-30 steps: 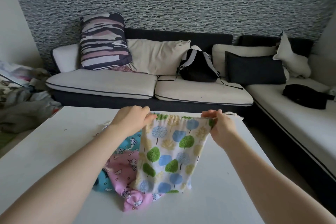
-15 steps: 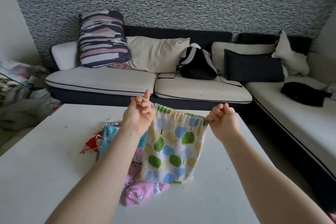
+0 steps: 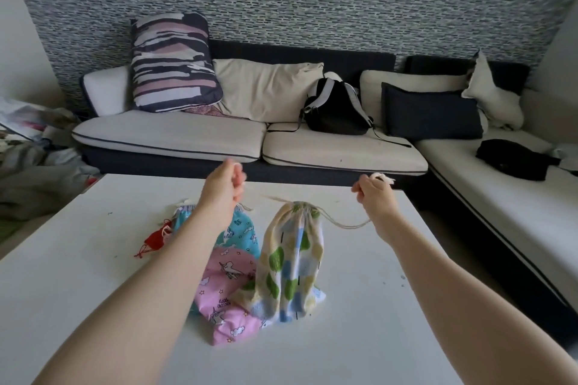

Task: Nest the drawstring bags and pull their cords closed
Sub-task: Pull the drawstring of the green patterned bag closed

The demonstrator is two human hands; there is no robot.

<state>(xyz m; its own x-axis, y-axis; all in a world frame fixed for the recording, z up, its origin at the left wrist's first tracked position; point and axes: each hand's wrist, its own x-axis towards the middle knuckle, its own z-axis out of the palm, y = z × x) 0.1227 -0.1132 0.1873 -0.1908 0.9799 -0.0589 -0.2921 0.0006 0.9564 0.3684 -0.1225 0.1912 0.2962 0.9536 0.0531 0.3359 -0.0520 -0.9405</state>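
A tree-print drawstring bag [image 3: 291,262] hangs upright over the white table [image 3: 359,337], its mouth cinched into a tight gather. Beige cords [image 3: 344,223] run out from the mouth to both sides. My left hand [image 3: 222,186] grips the left cord, fingers curled. My right hand [image 3: 373,194] grips the right cord, whose looped end sticks out above the fist. The hands are spread wide apart. A pink unicorn bag [image 3: 228,294] and a teal unicorn bag [image 3: 240,231] lie flat beside and partly under the tree-print bag.
A small red pouch [image 3: 156,239] lies on the table to the left. Behind the table stands a corner sofa [image 3: 175,137] with cushions and a black backpack [image 3: 336,108]. Clothes are piled on the floor at the left [image 3: 28,172].
My hands have pulled apart sideways, drawing the cords out. The tree-print bag's mouth went from spread flat to bunched and then tightly cinched.
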